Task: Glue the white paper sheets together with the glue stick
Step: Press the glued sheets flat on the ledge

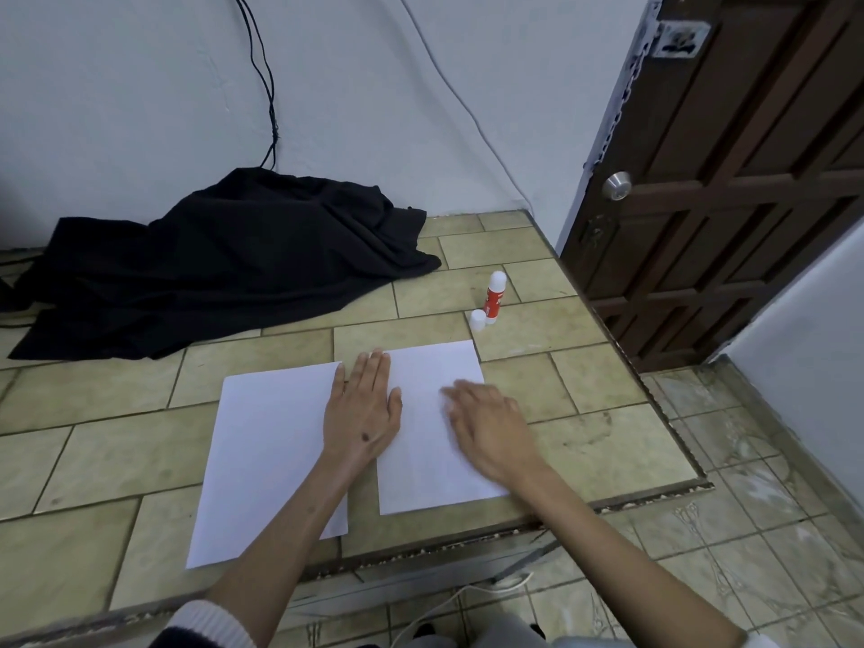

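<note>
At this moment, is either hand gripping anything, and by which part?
Nothing is gripped. The left hand lies flat across the two sheets' meeting edges; the right hand, blurred, rests on the right sheet.

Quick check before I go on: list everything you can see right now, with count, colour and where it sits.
paper sheets: 2, white, flat side by side on the tiled tabletop near its front edge; the second lies right of the first.
glue stick: 1, red body, white top, upright behind the right sheet.
cap: 1, white, standing beside the glue stick.
cloth: 1, black, heaped at the back left by the wall.
cables: 2 dark, 1 white, on the wall.
door: 1, dark brown, right, with a silver knob.
tabletop: 1, beige tiles.
hands: left flat where the sheets meet; right on the right sheet, blurred.
</note>
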